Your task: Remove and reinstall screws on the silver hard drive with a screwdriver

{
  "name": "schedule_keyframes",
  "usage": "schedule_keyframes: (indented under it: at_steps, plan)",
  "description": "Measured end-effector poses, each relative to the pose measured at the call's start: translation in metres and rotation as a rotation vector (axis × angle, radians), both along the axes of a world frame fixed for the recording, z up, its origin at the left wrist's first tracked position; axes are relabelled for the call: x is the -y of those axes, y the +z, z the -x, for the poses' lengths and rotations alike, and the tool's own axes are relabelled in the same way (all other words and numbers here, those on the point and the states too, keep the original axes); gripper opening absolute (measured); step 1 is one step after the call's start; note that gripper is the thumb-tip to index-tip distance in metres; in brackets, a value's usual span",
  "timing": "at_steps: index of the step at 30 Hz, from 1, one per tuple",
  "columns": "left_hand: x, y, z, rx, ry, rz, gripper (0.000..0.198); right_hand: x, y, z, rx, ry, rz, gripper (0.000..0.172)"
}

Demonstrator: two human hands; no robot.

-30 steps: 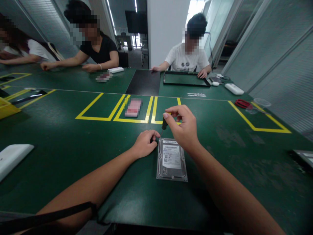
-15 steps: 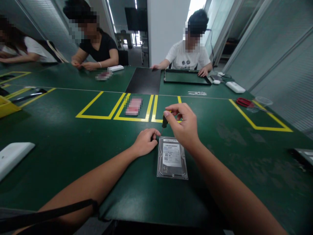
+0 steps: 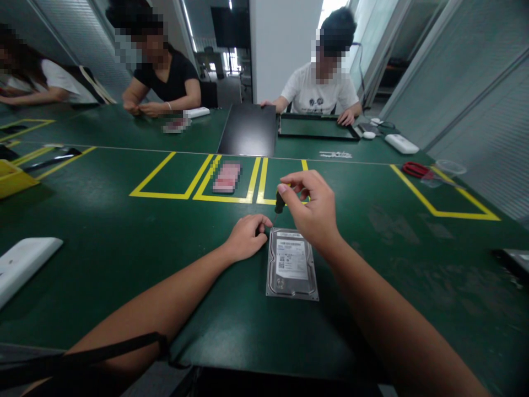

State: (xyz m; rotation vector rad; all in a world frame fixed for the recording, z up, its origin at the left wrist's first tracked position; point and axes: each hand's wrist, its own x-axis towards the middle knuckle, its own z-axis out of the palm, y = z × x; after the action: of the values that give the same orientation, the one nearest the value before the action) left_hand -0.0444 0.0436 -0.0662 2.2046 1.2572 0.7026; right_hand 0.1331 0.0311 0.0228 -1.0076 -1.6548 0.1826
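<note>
A silver hard drive (image 3: 292, 284) with a white label lies flat on the green table. My right hand (image 3: 314, 201) is closed around the handle of a small dark screwdriver (image 3: 279, 205), held nearly upright. The thin shaft points down at the drive's far left corner; whether it sits in a screw is too small to see. My left hand (image 3: 248, 237) rests at that same corner, its fingers curled against the drive's edge close to the screwdriver tip.
Yellow tape (image 3: 223, 199) outlines areas beyond the drive; a pink pack (image 3: 227, 177) lies in one. Across the table, a co-worker (image 3: 316, 91) touches a black panel (image 3: 248, 129) and a black frame (image 3: 318, 137). White devices (image 3: 28, 264) and a red cable bundle (image 3: 417, 170) lie around.
The co-worker's black panel has shifted slightly and catches more light. My view has moved a little. My hands, the screwdriver and the hard drive keep nearly the same places relative to each other.
</note>
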Motion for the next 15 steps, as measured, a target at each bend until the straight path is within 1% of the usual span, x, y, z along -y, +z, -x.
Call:
schedule_keyframes:
  at_steps: [10,15]
  plan:
    - [0.0,0.0012,-0.0007,0.008,-0.01,0.007,0.029,-0.0013,-0.0015,-0.0006,-0.016,0.02,-0.008,0.01]
    - [-0.0003,0.0014,-0.0006,0.014,-0.006,0.006,0.028,0.0001,-0.0012,-0.0006,-0.002,-0.006,-0.013,0.011]
